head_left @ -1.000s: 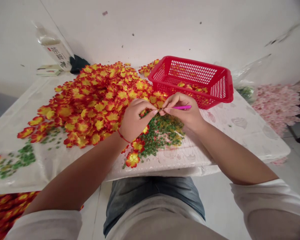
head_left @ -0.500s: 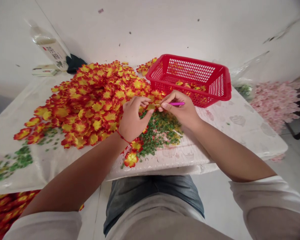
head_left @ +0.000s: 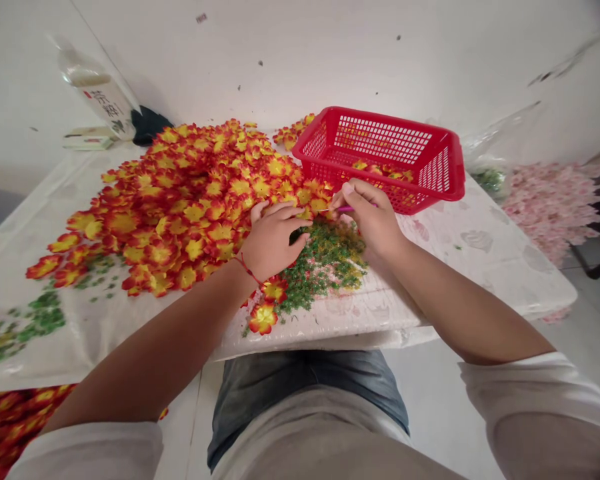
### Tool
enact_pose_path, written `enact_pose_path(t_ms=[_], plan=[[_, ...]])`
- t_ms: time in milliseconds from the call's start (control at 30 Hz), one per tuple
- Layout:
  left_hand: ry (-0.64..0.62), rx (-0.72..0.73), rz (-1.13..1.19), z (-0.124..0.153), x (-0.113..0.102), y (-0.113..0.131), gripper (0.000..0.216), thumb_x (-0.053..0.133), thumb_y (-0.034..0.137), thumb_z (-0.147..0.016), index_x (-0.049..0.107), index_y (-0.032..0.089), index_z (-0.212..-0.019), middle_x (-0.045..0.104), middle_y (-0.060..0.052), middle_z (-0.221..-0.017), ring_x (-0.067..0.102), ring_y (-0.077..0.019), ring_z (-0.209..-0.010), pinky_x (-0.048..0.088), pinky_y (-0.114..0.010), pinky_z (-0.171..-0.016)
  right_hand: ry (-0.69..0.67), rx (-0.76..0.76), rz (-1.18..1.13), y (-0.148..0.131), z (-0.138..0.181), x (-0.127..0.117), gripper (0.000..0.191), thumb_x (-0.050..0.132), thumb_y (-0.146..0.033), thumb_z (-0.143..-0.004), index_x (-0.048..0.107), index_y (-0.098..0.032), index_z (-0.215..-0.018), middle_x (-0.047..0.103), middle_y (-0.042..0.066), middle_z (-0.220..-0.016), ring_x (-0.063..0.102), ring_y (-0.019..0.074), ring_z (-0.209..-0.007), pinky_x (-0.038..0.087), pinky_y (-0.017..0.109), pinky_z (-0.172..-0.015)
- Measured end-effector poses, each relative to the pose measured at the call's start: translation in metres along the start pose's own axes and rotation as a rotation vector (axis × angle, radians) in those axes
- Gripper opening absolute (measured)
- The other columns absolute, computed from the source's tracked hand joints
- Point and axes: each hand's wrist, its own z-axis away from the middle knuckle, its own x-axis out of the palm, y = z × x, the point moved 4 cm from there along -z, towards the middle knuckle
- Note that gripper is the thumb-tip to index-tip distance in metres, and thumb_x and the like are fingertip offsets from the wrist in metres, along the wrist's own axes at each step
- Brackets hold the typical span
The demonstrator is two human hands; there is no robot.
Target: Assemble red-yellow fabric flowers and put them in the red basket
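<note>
The right hand (head_left: 373, 215) pinches the purple-handled tool (head_left: 346, 209) by its grip near the far edge of the green sprigs (head_left: 323, 260), while the left hand (head_left: 274, 241) has its fingers parted and loosely curled beside the flower heap (head_left: 190, 200), with nothing visible in them. The tool looks light and stiff, best held by the handle — its thin tip might bend — and the flowers seem soft, nearly weightless, easily creased, so a gentle petal-edge pinch suits them.
</note>
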Motion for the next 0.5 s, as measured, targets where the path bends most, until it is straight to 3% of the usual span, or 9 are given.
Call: enact_pose_path(t_ms=[267, 500], plan=[[0.140, -0.057, 0.037, -0.003, -0.013, 0.001, 0.024, 0.071, 0.025, -0.106, 0.089, 0.036, -0.119, 0.088, -0.006, -0.128, 0.077, -0.0353, -0.129, 0.031, -0.070, -0.134, -0.045, -0.047, 0.042, -0.008, 0.004, 0.006, 0.056, 0.082, -0.081, -0.094, 0.076, -0.027, -0.079, 0.078, 0.002, -0.084, 0.074, 0.0195, -0.077, 0.062, 0.034, -0.072], [-0.003, -0.015, -0.038, -0.001, -0.005, 0.002, 0.021, 0.075, 0.032, -0.108, 0.090, 0.033, -0.123, 0.083, -0.009, -0.146, 0.065, -0.0383, -0.152, 0.024, -0.073, -0.137, 0.004, -0.100, 0.107, -0.012, 0.005, 0.004, 0.058, 0.078, -0.081, -0.096, 0.075, -0.026, -0.078, 0.076, 0.001, -0.082, 0.070, 0.0185, -0.073, 0.059, 0.035, -0.071]])
